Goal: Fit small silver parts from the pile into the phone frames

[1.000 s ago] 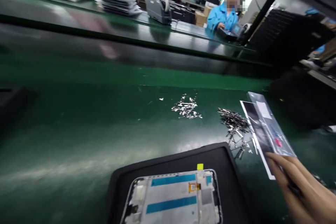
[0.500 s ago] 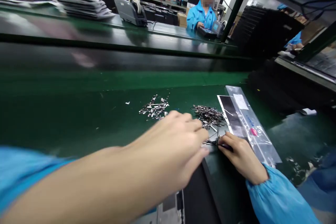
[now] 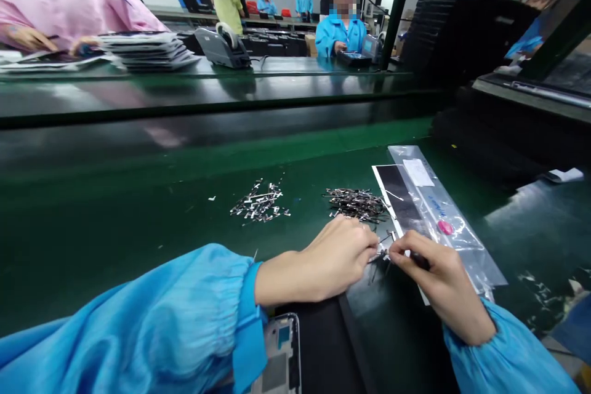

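Small silvery metal strips (image 3: 355,203) lie in a loose heap on the green bench mat (image 3: 115,221), just beyond the two hands, with a few strays trailing from the heap toward the near edge. In the head view, the left hand (image 3: 332,255) reaches in from the left, its fingers curled together with the tips pinched at one of these strays (image 3: 381,252). The right hand (image 3: 438,280) meets it from the right, fingers closed round a thin dark tool whose tip seems to touch the same piece; whether it is tweezers I cannot tell. Both hands rest low on the mat and nearly touch at the fingertips.

A second, lighter heap of small bright metal bits (image 3: 259,204) lies to the left of the first, well apart from the hands. Just right of the dark heap lies a clear plastic bag with a white label and a pink dot (image 3: 438,215), partly over a black strip with a white border (image 3: 399,197). Near the bottom edge, under the left sleeve, a silver device frame (image 3: 279,357) sits on a black tray (image 3: 323,345).

By my reading, the step in hand is picking out a single strip from the strays. The next move calls for a firm pinch on that one piece, lifted clear without dragging its neighbours.

Across the far bench, other people in pink and blue coats work at their own stations.
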Demonstrator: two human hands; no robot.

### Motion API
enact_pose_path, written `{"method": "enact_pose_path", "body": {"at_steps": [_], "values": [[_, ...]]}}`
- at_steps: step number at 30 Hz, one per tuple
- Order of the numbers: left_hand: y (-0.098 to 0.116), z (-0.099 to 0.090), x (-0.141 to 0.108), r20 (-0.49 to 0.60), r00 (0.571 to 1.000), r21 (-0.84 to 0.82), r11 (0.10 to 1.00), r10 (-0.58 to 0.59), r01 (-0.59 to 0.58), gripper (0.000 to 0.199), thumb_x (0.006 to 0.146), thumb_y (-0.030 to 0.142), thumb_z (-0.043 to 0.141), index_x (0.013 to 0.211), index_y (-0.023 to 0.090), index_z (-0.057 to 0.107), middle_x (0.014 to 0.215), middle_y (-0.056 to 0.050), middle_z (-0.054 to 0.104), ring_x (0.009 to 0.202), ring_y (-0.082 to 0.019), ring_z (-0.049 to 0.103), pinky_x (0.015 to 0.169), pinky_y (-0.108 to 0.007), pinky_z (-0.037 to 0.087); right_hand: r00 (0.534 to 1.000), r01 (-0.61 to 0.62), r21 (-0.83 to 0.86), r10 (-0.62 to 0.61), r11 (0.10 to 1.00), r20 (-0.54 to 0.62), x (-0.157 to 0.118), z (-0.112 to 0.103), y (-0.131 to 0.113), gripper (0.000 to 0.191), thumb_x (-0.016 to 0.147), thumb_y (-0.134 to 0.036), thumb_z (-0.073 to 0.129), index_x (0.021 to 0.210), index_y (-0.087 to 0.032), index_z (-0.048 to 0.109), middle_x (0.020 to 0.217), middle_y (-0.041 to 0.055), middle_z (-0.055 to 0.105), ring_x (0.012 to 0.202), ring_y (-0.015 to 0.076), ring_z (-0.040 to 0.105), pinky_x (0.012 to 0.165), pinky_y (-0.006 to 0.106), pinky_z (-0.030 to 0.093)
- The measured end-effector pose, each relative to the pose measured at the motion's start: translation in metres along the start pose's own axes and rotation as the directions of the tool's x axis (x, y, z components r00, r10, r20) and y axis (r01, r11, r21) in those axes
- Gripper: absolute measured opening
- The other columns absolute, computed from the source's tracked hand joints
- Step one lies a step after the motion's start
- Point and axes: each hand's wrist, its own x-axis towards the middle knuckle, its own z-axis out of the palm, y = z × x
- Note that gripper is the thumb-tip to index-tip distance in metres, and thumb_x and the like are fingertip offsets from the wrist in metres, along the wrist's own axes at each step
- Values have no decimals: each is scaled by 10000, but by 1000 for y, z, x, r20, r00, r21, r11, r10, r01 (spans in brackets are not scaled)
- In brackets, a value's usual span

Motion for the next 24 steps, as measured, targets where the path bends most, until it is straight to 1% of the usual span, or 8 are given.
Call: {"method": "enact_pose_path", "body": {"at_steps": [2, 4, 6, 10, 14, 18, 21, 24], "values": [[1, 0, -1, -14, 1000, -46, 999, -25, 24, 212, 811, 127, 398, 740, 137, 598, 740, -47, 594, 731, -169, 525, 716, -276, 350, 996, -38, 19, 39, 999, -85, -1, 1, 0, 98, 811, -255, 444, 803, -215, 534, 708, -26, 498, 630, 95, 443, 583, 236, 335], [1, -2, -3, -21, 998, -105, 993, -57, 54, 221, 815, 129, 387, 702, 131, 577, 687, -39, 582, 687, -157, 519, 683, -261, 351, 980, -83, 51, 91, 995, -175, -2, 1, 0, 148, 793, -295, 473, 895, -216, 546, 704, -17, 506, 597, 103, 435, 557, 248, 337], [2, -4, -4, -13, 995, -180, 979, -95, 91, 228, 819, 132, 381, 671, 134, 555, 630, -18, 567, 622, -135, 506, 624, -233, 351, 965, -124, 99, 143, 987, -220, -3, 2, -1, 194, 770, -328, 502, 910, -208, 559, 697, -9, 517, 580, 108, 441, 530, 254, 341], [4, -10, -6, 29, 988, -341, 927, -152, 153, 213, 820, 128, 383, 681, 138, 543, 624, 10, 573, 569, -99, 491, 553, -191, 340, 954, -205, 206, 242, 957, -175, -1, 3, -7, 206, 714, -369, 565, 834, -204, 592, 676, -16, 539, 552, 88, 439, 485, 231, 323], [6, -10, -8, 53, 985, -459, 872, -163, 169, 204, 825, 144, 392, 690, 136, 545, 638, 25, 572, 562, -79, 470, 539, -171, 332, 949, -271, 339, 308, 901, -62, 2, 4, -11, 281, 706, -386, 569, 915, -198, 572, 648, -21, 559, 486, 60, 388, 411, 202, 270], [7, -9, -9, 55, 985, -522, 836, -164, 168, 189, 819, 155, 412, 678, 139, 537, 599, 37, 521, 550, -76, 431, 523, -175, 309, 941, -321, 417, 335, 851, 41, 4, 3, -10, 248, 692, -390, 587, 821, -178, 578, 532, -37, 473, 429, 40, 312, 366, 183, 201], [10, -11, -10, 63, 985, -560, 811, -163, 170, 198, 819, 140, 403, 663, 135, 524, 605, 33, 515, 567, -79, 438, 538, -175, 320, 932, -348, 427, 356, 834, 64, 4, 0, -10, 272, 674, -405, 600, 817, -176, 569, 520, -38, 450, 415, 42, 306, 364, 185, 202], [11, -14, -12, 68, 981, -586, 789, -180, 186, 198, 821, 145, 406, 661, 133, 523, 627, 26, 540, 585, -83, 454, 550, -177, 324, 930, -349, 386, 366, 854, 32, 5, -2, -9, 271, 690, -426, 573, 784, -172, 565, 554, -26, 486, 413, 45, 298, 368, 197, 203]]}}
